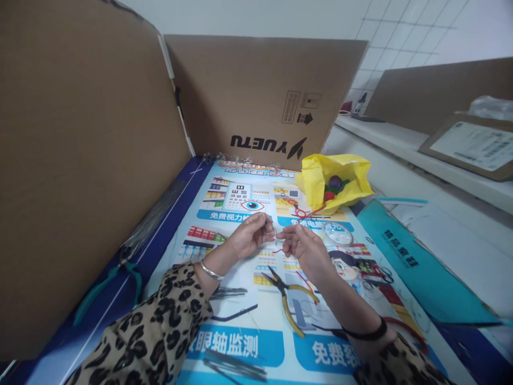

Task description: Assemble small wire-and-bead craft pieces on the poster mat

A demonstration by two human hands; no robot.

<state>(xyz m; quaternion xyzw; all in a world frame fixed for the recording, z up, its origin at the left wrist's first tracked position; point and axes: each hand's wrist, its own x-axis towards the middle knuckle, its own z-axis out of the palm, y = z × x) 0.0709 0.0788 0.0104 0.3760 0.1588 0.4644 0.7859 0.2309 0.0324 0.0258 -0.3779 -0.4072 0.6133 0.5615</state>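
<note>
Near the middle of the printed poster, my left hand pinches a thin piece of wire. My right hand faces it, thumb and fingers closed at the other side of the same small piece. A bit of red thread shows just below the fingertips. Yellow-handled pliers lie with their jaws apart below my hands. Bundles of thin dark wire lie beside my left wrist and at the bottom edge.
A yellow bag holding coloured yarn balls stands at the back right, near a clear round dish. Teal-handled pliers lie at the left. Cardboard walls rise behind and left. A teal box lies right; scissors lie on the poster.
</note>
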